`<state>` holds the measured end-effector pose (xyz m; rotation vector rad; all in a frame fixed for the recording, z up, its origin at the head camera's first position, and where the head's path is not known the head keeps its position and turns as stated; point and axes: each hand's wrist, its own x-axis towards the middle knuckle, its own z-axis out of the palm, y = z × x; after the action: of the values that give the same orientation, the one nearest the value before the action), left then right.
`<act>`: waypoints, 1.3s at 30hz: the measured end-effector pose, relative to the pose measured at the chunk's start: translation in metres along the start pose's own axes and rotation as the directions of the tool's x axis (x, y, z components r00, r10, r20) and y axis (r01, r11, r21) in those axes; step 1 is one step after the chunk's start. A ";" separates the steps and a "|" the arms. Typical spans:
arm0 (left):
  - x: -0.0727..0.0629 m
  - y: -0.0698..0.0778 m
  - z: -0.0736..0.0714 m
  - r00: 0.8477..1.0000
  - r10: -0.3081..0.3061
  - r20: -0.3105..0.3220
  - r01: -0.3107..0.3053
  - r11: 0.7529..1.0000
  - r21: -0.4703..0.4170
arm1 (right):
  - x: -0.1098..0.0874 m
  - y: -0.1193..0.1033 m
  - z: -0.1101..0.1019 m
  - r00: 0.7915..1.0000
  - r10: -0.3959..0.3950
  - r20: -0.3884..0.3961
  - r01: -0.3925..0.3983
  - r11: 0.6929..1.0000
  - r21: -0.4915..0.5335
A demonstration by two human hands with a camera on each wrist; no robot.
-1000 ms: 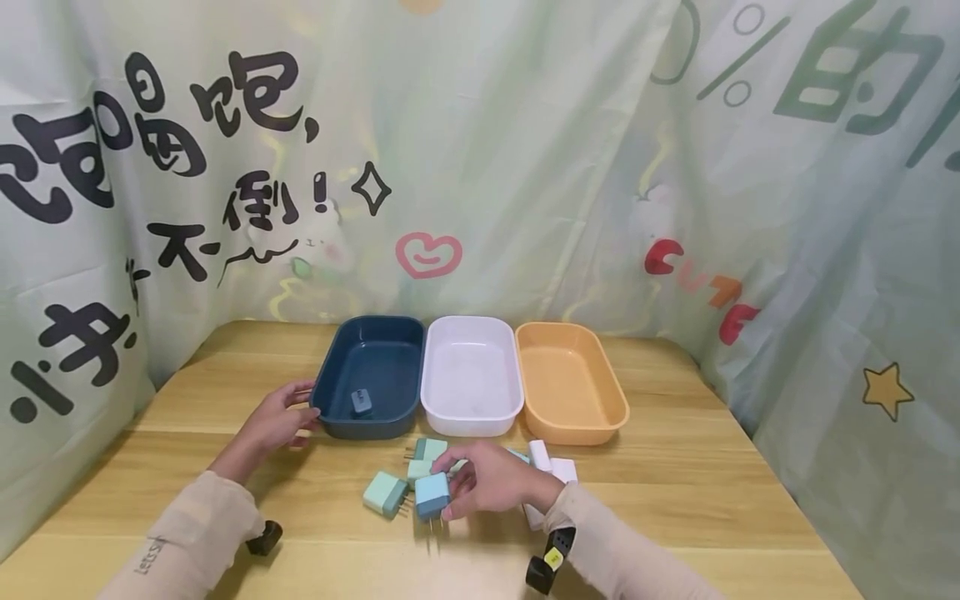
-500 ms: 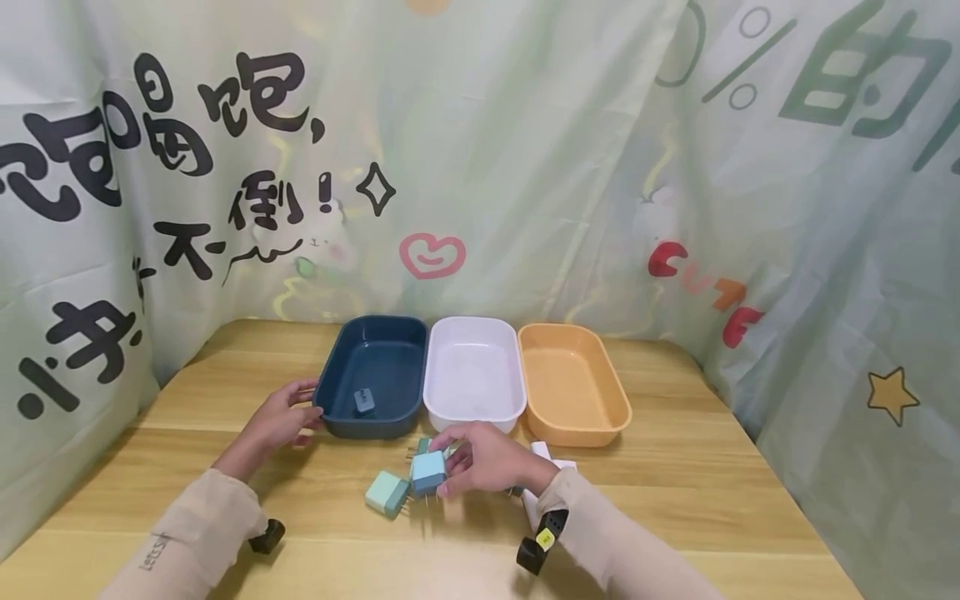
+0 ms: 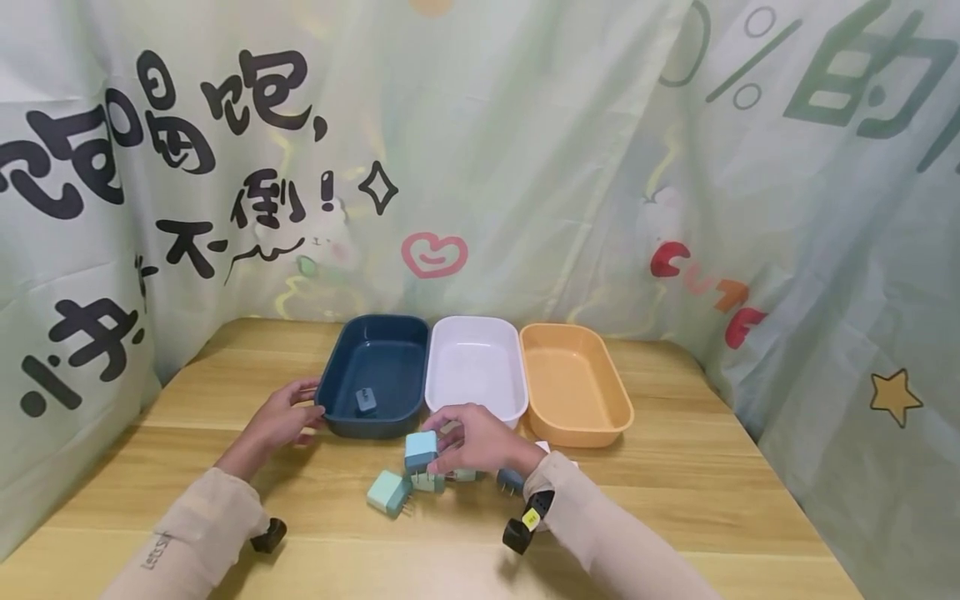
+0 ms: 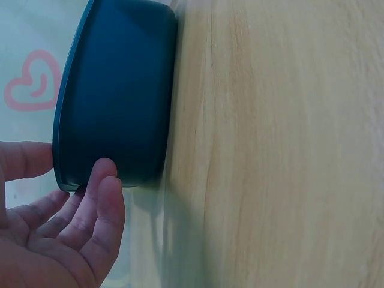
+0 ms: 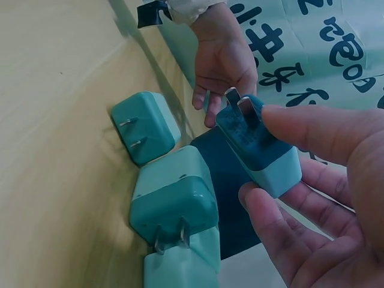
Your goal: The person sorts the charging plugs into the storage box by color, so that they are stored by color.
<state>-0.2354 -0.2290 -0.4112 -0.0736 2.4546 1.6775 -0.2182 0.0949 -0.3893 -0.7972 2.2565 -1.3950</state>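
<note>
In the head view, my right hand (image 3: 480,440) pinches a light-and-dark-blue charger plug (image 3: 421,451) between thumb and fingers, above several mint-green chargers. The right wrist view shows the held charger's two metal prongs (image 5: 246,106) pointing away from the palm. At the left front corner of a navy tray (image 3: 390,358), my left hand (image 3: 281,417) rests its thumb against the rim. Its other fingers lie loosely beside the tray wall (image 4: 120,90). One small blue charger (image 3: 366,401) lies inside this tray.
A white tray (image 3: 477,367) and an orange tray (image 3: 573,375) stand right of the navy one. Mint chargers (image 3: 388,493) lie in front of the trays. A dark blue charger (image 3: 512,481) and white pieces (image 3: 543,447) are partly hidden by the right arm.
My right hand has lifted the blue charger and moved it up and slightly left, toward the navy tray. The left hand has stayed at the tray's corner.
</note>
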 end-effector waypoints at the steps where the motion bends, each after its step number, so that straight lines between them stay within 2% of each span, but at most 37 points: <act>1: 0.000 0.000 0.000 1.000 0.002 0.001 -0.002 1.000 0.000 | 0.002 0.000 0.000 1.000 -0.003 -0.001 0.003 1.000 -0.007; 12: -0.001 0.001 -0.001 1.000 0.004 -0.004 -0.004 1.000 0.004 | 0.018 -0.001 -0.003 0.999 0.042 -0.021 -0.042 0.999 -0.013; 16: -0.001 0.001 -0.001 1.000 0.008 -0.005 -0.008 1.000 -0.001 | 0.024 0.000 -0.004 0.998 0.058 0.000 -0.058 0.998 0.039; 24: -0.003 0.001 -0.001 1.000 0.016 -0.002 -0.016 1.000 -0.001 | 0.036 0.003 -0.009 0.996 0.040 0.077 -0.053 0.982 0.182; 30: -0.002 -0.002 -0.001 1.000 0.013 0.000 -0.013 1.000 -0.001 | 0.047 0.009 -0.011 0.994 0.050 0.095 -0.063 0.987 0.150; 39: -0.001 -0.001 0.000 1.000 0.017 -0.007 -0.017 1.000 0.014 | 0.061 0.008 -0.014 0.997 0.054 0.052 -0.060 0.989 0.134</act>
<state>-0.2343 -0.2293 -0.4119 -0.0571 2.4787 1.6700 -0.2753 0.0690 -0.3911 -0.7087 2.1061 -1.4689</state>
